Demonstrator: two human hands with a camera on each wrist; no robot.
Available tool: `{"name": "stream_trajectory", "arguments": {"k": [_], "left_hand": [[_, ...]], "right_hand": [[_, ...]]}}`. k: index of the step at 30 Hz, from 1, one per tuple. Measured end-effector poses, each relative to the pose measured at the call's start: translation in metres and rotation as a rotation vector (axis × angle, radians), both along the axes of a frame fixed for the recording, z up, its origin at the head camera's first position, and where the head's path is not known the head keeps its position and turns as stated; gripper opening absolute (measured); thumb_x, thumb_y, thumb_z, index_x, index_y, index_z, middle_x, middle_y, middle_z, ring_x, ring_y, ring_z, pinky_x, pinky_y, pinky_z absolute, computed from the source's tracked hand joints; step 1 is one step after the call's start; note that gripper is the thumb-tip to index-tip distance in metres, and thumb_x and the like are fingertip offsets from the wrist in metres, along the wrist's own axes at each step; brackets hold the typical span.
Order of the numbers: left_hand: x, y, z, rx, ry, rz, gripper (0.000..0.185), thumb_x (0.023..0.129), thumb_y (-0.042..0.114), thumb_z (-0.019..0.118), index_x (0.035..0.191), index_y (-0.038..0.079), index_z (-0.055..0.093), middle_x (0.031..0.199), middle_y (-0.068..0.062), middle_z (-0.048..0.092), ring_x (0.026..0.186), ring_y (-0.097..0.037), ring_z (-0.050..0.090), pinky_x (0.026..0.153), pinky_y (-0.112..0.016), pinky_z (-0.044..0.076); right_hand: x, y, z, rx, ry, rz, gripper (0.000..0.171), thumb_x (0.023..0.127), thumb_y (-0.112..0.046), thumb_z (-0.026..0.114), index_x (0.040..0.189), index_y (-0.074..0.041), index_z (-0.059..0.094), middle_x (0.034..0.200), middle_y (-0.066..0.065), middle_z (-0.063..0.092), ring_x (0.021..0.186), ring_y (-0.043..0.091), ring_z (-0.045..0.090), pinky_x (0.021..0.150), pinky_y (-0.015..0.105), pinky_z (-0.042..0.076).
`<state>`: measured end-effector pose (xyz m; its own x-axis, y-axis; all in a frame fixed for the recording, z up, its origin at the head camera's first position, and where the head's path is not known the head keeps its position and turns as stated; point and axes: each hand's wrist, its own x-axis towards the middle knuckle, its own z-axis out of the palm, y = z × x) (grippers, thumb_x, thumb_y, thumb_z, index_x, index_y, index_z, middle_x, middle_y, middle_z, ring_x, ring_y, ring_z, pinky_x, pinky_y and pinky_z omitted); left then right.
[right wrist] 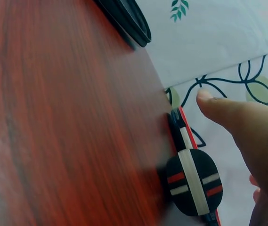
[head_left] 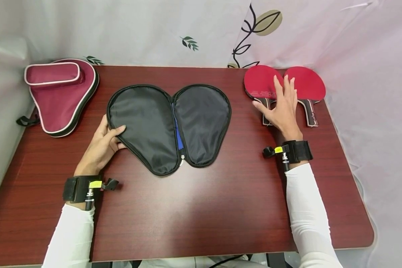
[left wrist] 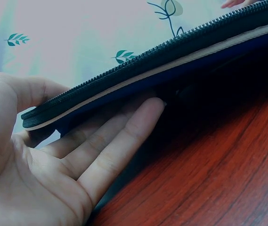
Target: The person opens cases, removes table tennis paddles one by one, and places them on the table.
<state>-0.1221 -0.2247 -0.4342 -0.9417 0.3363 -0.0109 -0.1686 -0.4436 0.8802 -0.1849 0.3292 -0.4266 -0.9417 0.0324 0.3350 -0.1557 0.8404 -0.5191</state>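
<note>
Lying out: two paddles [head_left: 284, 87], two cases [head_left: 169, 126], two hands [head_left: 102, 147].

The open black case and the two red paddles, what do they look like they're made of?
Open case: looks like woven synthetic cloth, matte with fine creases, edged by a black toothed zipper. Paddles: smooth, matte red faces, probably rubber sheets; the handle end shows pale and dark layers, likely laminated wood. Left hand grips the case; right hand rests over the paddles.
</note>
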Motion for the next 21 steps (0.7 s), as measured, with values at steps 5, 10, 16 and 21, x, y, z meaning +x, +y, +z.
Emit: {"name": "stream_trajectory", "arguments": {"k": [5, 10, 16, 21], "left_hand": [[0.001, -0.001, 0.000, -0.025, 0.002, 0.003, 0.060, 0.105, -0.003, 0.045, 0.158, 0.020, 0.027, 0.142, -0.013, 0.047, 0.096, -0.025, 0.072, 0.070, -0.041, 0.061], [0.000, -0.001, 0.000, 0.000, 0.001, -0.008, 0.063, 0.105, -0.005, 0.044, 0.159, 0.022, 0.026, 0.144, -0.012, 0.045, 0.095, -0.026, 0.072, 0.071, -0.041, 0.061], [-0.001, 0.000, -0.001, 0.017, 0.001, -0.001, 0.063, 0.105, -0.005, 0.045, 0.159, 0.021, 0.027, 0.140, -0.012, 0.047, 0.094, -0.024, 0.071, 0.068, -0.038, 0.061], [-0.001, -0.001, -0.001, 0.021, 0.003, -0.004, 0.064, 0.105, -0.005, 0.044, 0.159, 0.022, 0.026, 0.141, -0.012, 0.047, 0.094, -0.025, 0.072, 0.069, -0.041, 0.061]], "right_hand": [[0.000, -0.010, 0.003, 0.028, -0.051, 0.046, 0.094, 0.088, -0.054, 0.070, 0.163, -0.029, 0.019, 0.171, 0.002, 0.002, 0.154, 0.015, -0.013, 0.122, 0.048, -0.010], [0.000, -0.028, 0.008, -0.114, -0.113, 0.135, 0.081, 0.098, -0.053, 0.056, 0.163, -0.032, 0.014, 0.170, -0.005, -0.002, 0.154, 0.013, -0.014, 0.122, 0.048, -0.010], [0.004, -0.058, 0.021, -0.353, -0.203, 0.258, 0.066, 0.106, -0.048, 0.040, 0.161, -0.040, 0.006, 0.167, -0.018, -0.003, 0.153, 0.003, -0.009, 0.123, 0.048, -0.005], [0.007, -0.076, 0.025, -0.664, -0.284, 0.380, 0.064, 0.108, -0.044, 0.032, 0.163, -0.032, 0.003, 0.169, -0.010, 0.000, 0.153, 0.005, -0.001, 0.124, 0.041, 0.000]]}}
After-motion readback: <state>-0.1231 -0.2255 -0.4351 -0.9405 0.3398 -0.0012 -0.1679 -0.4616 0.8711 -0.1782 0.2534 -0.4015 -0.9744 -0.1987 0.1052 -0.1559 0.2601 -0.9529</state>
